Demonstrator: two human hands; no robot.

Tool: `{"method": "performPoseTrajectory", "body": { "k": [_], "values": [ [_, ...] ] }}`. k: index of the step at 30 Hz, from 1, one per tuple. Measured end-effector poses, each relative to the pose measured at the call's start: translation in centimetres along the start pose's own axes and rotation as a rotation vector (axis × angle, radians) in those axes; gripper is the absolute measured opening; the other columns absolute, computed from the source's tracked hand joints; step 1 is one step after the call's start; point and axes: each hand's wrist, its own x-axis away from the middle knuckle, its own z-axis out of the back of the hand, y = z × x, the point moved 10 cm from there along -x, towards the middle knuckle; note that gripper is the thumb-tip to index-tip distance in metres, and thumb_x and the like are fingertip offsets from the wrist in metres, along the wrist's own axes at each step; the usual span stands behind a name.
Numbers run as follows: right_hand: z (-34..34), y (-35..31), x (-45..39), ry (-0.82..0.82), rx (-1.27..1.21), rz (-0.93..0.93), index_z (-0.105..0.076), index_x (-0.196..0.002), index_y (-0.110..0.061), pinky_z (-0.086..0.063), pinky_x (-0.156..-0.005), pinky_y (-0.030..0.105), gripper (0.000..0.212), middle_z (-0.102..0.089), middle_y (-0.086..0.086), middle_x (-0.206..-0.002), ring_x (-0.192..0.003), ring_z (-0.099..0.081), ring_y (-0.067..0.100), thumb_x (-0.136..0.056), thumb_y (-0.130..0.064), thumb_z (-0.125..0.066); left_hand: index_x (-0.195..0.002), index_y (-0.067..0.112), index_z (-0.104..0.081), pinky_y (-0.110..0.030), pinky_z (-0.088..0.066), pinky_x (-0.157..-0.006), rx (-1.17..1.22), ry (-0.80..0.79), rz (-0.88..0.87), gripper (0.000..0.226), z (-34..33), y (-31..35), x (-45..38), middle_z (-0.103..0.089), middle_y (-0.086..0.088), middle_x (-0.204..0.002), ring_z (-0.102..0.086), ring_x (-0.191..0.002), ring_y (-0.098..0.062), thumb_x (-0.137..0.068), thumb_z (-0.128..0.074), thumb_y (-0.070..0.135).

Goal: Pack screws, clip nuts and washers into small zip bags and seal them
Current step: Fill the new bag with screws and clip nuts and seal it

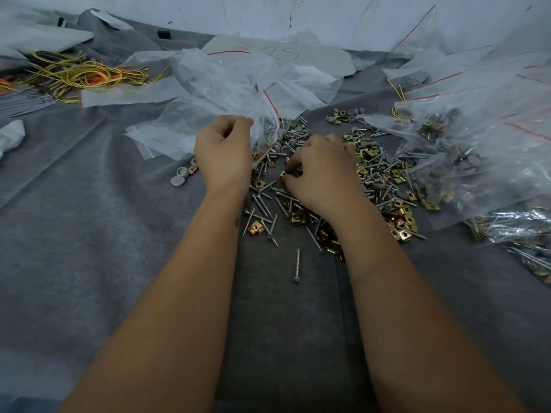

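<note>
The left hand (222, 150) is pinching the rim of a small clear plastic zip bag with a red stripe (265, 126), holding it just above the grey felt-covered surface (89, 234). The right hand (319, 171), fingers curled, is pinching a brass-coloured clip nut (283, 174) in the loose heap of silver screws, clip nuts and grey washers (381, 174).

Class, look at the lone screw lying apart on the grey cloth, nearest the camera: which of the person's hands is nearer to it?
Right. The right hand is just above the lone screw, over the pile; the left hand is farther up-left, holding a bag.
</note>
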Motion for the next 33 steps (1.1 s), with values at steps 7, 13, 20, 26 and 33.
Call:
{"method": "performPoseTrajectory", "body": {
  "k": [7, 13, 20, 26, 33],
  "values": [
    [-0.4, 0.8, 0.0, -0.038, -0.040, -0.075, -0.072, -0.098, -0.026, -0.028, -0.098, 0.042, 0.027, -0.054, 0.002, -0.117, -0.120, -0.038, 0.028, -0.079, -0.045, -0.065, -0.067, 0.028, -0.067, -0.018, -0.036, -0.048, -0.062, -0.068, -0.002, 0.024, -0.7, -0.2, 0.1, -0.047, 0.013, -0.046, -0.041, -0.047, -0.006, -0.087, -0.061, 0.016],
    [4.0, 2.3, 0.6, 0.355, -0.343, -0.184, -0.068, -0.089, -0.026, -0.035, -0.093, 0.037, 0.014, -0.056, -0.002, -0.107, -0.110, -0.050, 0.023, -0.078, -0.033, -0.070, -0.080, 0.023, -0.070, -0.012, -0.032, -0.044, -0.161, -0.144, -0.045, 0.014, -1.7, -0.1, 0.4, -0.046, 0.017, -0.039, -0.039, -0.039, 0.001, -0.090, -0.061, 0.018],
    [4.4, 1.3, 0.6, 0.393, -0.524, -0.098, -0.067, -0.117, -0.021, -0.042, -0.096, 0.044, 0.028, -0.060, 0.002, -0.112, -0.109, -0.054, 0.022, -0.088, -0.022, -0.065, -0.079, 0.024, -0.070, -0.013, -0.033, -0.047, -0.146, -0.023, -0.062, 0.016, -0.2, 0.4, 0.1, -0.054, 0.015, -0.050, -0.044, -0.043, 0.004, -0.087, -0.059, 0.015],
    [1.4, 0.1, 0.1, 0.144, -0.277, 0.019, -0.066, -0.119, -0.036, -0.029, -0.100, 0.037, 0.035, -0.054, 0.000, -0.120, -0.118, -0.040, 0.023, -0.093, -0.017, -0.052, -0.080, 0.014, -0.070, -0.019, -0.033, -0.051, -0.021, 0.113, -0.019, 0.014, 1.6, 0.3, -0.3, -0.043, 0.008, -0.050, -0.036, -0.047, -0.002, -0.089, -0.060, 0.012],
    [-1.2, 0.0, 0.1, -0.054, -0.032, 0.048, -0.054, -0.133, -0.040, -0.016, -0.105, 0.042, 0.039, -0.043, 0.003, -0.140, -0.131, -0.026, 0.028, -0.094, -0.038, -0.048, -0.076, 0.015, -0.068, -0.021, -0.034, -0.053, 0.008, 0.106, -0.004, 0.015, 1.4, 0.2, -0.3, -0.044, 0.005, -0.053, -0.038, -0.051, -0.005, -0.089, -0.061, 0.012]
  ]
}}
